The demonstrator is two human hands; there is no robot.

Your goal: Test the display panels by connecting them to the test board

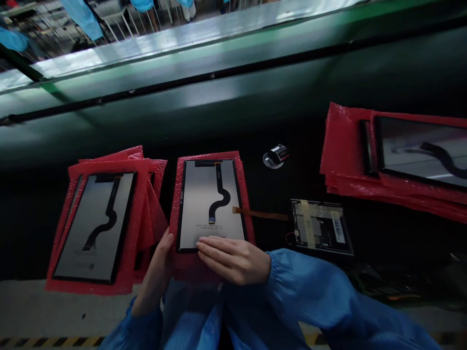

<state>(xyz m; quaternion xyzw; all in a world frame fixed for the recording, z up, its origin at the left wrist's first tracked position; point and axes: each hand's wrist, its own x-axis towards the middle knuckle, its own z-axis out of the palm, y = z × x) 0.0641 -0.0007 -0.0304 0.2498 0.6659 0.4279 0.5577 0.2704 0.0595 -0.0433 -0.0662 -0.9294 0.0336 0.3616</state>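
Note:
A tablet display panel (189,199) with a pale grey back lies in front of me on a red bubble-wrap sheet (177,194). A black S-shaped flex cable (225,198) runs down the panel's back. My right hand (235,258) rests flat across the panel's lower edge, fingers stretched out side by side. Against the left edge of the red sheet, my left hand (156,267) stands nearly edge-on with its fingers extended; part of it is hidden. A brown ribbon cable (260,214) reaches from the panel's right side to a circuit board assembly (319,226) with yellowish tape.
To the left lies a stack of red sheets with another display panel (98,218) on top. A second stack of red sheets (343,141) with panels sits at the right. A small shiny metallic object (278,154) is behind the board. A green rail (219,92) crosses the far side.

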